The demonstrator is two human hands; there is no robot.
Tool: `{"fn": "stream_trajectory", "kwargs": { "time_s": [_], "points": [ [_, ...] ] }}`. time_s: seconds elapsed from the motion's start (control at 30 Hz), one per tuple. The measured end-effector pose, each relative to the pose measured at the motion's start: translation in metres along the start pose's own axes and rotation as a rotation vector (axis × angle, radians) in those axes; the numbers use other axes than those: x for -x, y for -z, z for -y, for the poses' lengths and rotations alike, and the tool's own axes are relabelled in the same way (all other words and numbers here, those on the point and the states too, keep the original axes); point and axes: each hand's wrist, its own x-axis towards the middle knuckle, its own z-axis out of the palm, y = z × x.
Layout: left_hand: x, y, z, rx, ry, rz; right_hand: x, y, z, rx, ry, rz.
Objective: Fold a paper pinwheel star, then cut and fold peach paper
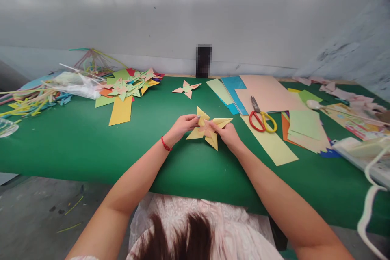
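Note:
Both hands hold a folded paper star [210, 133] with yellow points and a pinkish-orange middle, just over the green table. My left hand [184, 125] pinches its upper left point between thumb and fingers. On the other side my right hand [228, 133] is closed on the right point, its thumb lying across the middle. Beyond them, a pink and green folded paper star [186, 88] lies on the table. To the right, scissors [258, 115] with one red and one yellow handle rest on a pale yellow paper strip [274, 146].
Folded stars [131, 85] are heaped at the back left, near a yellow paper rectangle [120, 110] and colored strips [39, 97]. Large pink sheets [271, 93], stacked paper pieces [304, 126] and a white cable [367, 211] are on the right. The green table [91, 146] meets a wall behind.

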Motion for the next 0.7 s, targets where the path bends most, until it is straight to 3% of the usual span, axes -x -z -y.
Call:
{"fn": "stream_trajectory", "kwargs": {
  "time_s": [0.4,0.57,0.7],
  "points": [
    [0.000,-0.009,0.004,-0.079,-0.006,-0.135,0.000,0.000,0.000,0.055,0.038,0.000],
    [0.001,-0.012,-0.003,-0.094,-0.027,-0.089,-0.001,0.001,0.000,0.060,0.063,-0.041],
    [0.002,-0.014,-0.005,-0.144,-0.046,-0.125,-0.001,0.000,0.001,0.068,0.096,-0.063]
  ]
}}
